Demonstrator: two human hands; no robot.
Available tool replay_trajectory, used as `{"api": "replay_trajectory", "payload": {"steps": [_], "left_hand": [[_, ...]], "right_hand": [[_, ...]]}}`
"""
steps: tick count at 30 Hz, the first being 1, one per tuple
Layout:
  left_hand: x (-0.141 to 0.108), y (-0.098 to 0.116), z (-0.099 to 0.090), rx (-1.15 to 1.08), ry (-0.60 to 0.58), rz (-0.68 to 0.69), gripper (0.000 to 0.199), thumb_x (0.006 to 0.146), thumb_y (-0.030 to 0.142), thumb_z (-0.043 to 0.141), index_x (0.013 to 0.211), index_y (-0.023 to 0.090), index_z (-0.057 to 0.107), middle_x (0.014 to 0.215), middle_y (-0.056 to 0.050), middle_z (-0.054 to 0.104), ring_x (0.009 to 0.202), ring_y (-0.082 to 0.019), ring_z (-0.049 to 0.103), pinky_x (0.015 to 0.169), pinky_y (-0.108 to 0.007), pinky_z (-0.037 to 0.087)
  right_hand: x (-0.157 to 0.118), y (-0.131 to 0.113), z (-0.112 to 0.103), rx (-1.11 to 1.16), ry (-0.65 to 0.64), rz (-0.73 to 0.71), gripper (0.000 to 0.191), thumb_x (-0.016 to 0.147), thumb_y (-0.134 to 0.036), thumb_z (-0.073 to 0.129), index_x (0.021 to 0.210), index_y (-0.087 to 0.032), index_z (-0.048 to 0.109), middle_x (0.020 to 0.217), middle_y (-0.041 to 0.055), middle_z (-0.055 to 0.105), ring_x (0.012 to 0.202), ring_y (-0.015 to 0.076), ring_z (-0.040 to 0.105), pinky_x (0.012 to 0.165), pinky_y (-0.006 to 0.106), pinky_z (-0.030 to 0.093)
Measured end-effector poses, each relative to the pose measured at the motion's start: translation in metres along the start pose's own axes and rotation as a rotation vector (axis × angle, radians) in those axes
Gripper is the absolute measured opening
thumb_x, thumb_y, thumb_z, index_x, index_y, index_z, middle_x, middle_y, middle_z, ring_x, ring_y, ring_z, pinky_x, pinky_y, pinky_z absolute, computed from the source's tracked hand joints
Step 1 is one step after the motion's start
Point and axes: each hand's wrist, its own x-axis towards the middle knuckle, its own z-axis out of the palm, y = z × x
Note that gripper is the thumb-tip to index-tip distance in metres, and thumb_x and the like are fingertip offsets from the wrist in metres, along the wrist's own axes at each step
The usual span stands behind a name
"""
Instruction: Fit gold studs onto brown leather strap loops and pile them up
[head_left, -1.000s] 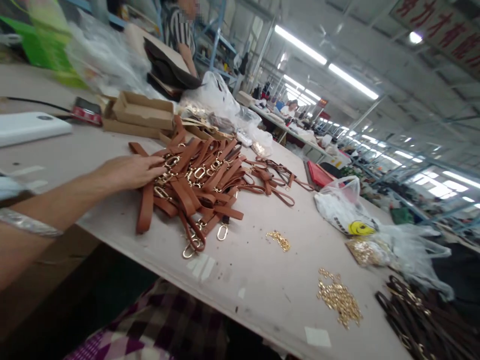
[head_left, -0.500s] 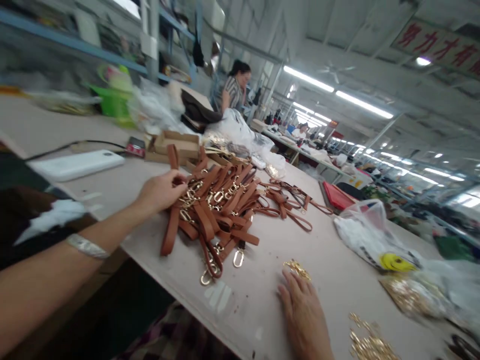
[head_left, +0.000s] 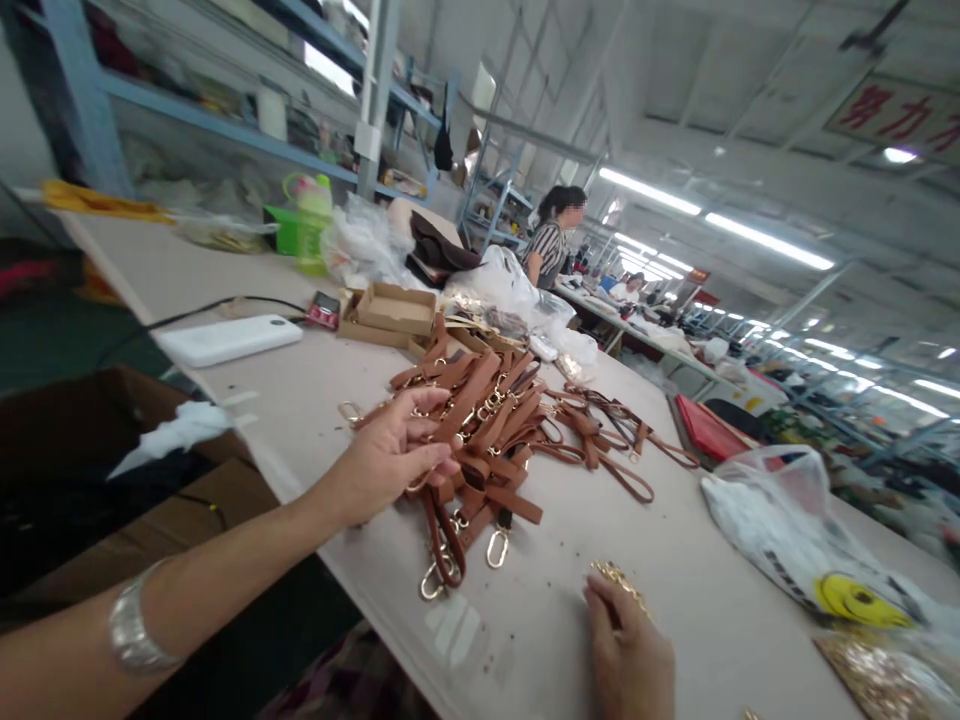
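Yellow cloth (head_left: pixel 105 200): lay at the far left corner of the table (head_left: pixel 540 585). White flat device (head_left: pixel 229 341): rested by the near edge, toward the left. Green bottle (head_left: pixel 311 225): stood by the far edge, clear plastic bagging (head_left: pixel 367 245) just to its right. Red-and-black small box (head_left: pixel 324 310): sat just left of the open cardboard boxes (head_left: pixel 397 307). Single oval clasp (head_left: pixel 349 411): lay just outside the pile, beyond the left hand.

Left hand (head_left: pixel 382 462), silver-coloured bracelet (head_left: pixel 139 625) on its forearm: reached in across the near edge, fingers bent and loosely parted, thumb standing away from the forefinger. Fingertips overlapped the near left part of the pile; contact could not be told.

Brown straps (head_left: pixel 480 400), with gold-coloured clasps: lay heaped between the near edge and the boxes, one looped strap end and its clasps trailing toward the near edge. Thinner looped straps (head_left: pixel 600 430): spread from the heap's right side, toward the far edge.

Right hand (head_left: pixel 632 645): was over the table to the right of the heap, fingers curled in at small gold-coloured pieces (head_left: pixel 619 577); whether it pinched any could not be told. White plastic bag with yellow smiley print (head_left: pixel 799 540): lay toward the far edge, right.
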Motion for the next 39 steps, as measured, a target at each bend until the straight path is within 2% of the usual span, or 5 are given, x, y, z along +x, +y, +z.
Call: {"api": "replay_trajectory", "payload": {"steps": [5, 10, 22, 30, 39], "left_hand": [[-0.041, -0.024, 0.043, -0.147, -0.189, -0.277, 0.046, 0.077, 0.03, 0.073, 0.118, 0.017, 0.056, 0.096, -0.006, 0.076, 0.085, -0.021, 0.074, 0.067, -0.027, 0.057], [-0.07, -0.04, 0.075, -0.123, -0.255, -0.321, 0.037, 0.079, 0.028, 0.07, 0.114, 0.017, 0.064, 0.1, -0.006, 0.077, 0.093, -0.021, 0.072, 0.077, -0.029, 0.056], [-0.09, -0.039, 0.088, 0.068, -0.486, -0.159, 0.03, 0.092, 0.027, 0.057, 0.119, 0.026, 0.07, 0.101, 0.001, 0.076, 0.095, -0.019, 0.069, 0.087, -0.025, 0.053], [-0.093, -0.057, 0.085, 0.394, -0.448, 0.089, 0.029, 0.093, 0.034, 0.055, 0.117, 0.034, 0.071, 0.113, 0.002, 0.076, 0.105, -0.022, 0.07, 0.086, -0.02, 0.055], [-0.102, -0.082, 0.083, 0.437, -0.45, 0.142, 0.029, 0.083, 0.035, 0.067, 0.111, 0.038, 0.074, 0.108, 0.008, 0.077, 0.101, -0.02, 0.072, 0.091, -0.019, 0.054]], "right_hand": [[-0.023, -0.078, -0.02, 0.598, -0.137, 0.337, 0.034, 0.08, -0.049, 0.071, 0.092, -0.017, 0.072, 0.081, 0.0053, 0.073, 0.071, 0.0193, 0.067, 0.068, 0.032, 0.056], [-0.039, -0.119, -0.023, 0.905, -0.195, 0.351, 0.023, 0.08, -0.038, 0.073, 0.088, -0.016, 0.072, 0.082, 0.0054, 0.074, 0.071, 0.0175, 0.068, 0.068, 0.031, 0.057], [-0.046, -0.119, -0.025, 0.84, -0.253, 0.366, 0.019, 0.078, -0.037, 0.073, 0.081, -0.018, 0.076, 0.065, 0.0006, 0.069, 0.063, 0.0146, 0.06, 0.062, 0.026, 0.05], [-0.056, -0.106, 0.001, 0.899, -0.045, 0.253, 0.016, 0.076, -0.034, 0.073, 0.075, -0.02, 0.067, 0.068, -0.0016, 0.065, 0.065, 0.0147, 0.058, 0.063, 0.025, 0.045], [-0.067, -0.124, -0.032, 0.951, -0.052, 0.4, 0.016, 0.07, -0.016, 0.07, 0.082, -0.02, 0.06, 0.077, -0.0028, 0.065, 0.073, 0.0148, 0.059, 0.069, 0.027, 0.047]]}}
